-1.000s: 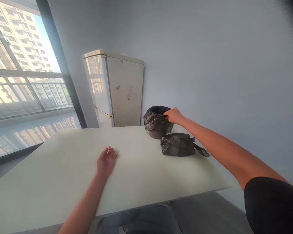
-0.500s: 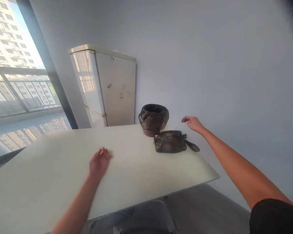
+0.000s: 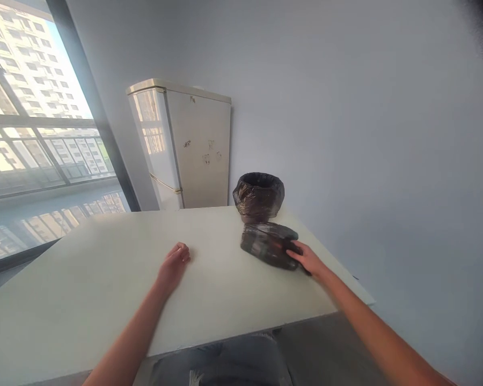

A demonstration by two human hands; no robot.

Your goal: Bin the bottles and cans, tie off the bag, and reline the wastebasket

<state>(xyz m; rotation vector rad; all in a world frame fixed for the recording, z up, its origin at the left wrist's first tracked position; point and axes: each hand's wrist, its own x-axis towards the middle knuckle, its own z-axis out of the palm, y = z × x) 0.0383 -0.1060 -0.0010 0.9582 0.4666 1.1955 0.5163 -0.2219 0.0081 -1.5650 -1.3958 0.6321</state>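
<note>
My right hand (image 3: 308,259) grips the right end of a black plastic bag (image 3: 265,245), thumb and fingers closed around it. The bag is bulky, with something inside that I cannot make out, and motion blurs it. It is turned at an angle over the white table (image 3: 217,295). Just behind it stands a small bin (image 3: 260,201) lined with another black bag folded over its rim. My left hand (image 3: 176,264) rests on the tabletop to the left of the bag, fingers curled into a loose fist with nothing seen in them.
A white fridge (image 3: 199,150) with worn spots on its side stands behind the table. At the left, a large window (image 3: 64,155) looks out on tall buildings. The grey wall (image 3: 366,134) runs along the table's right side.
My right hand has come down from beside the wall and taken hold of the bag's right end. The bag has turned and shifted slightly left. My left hand has closed a little more.
</note>
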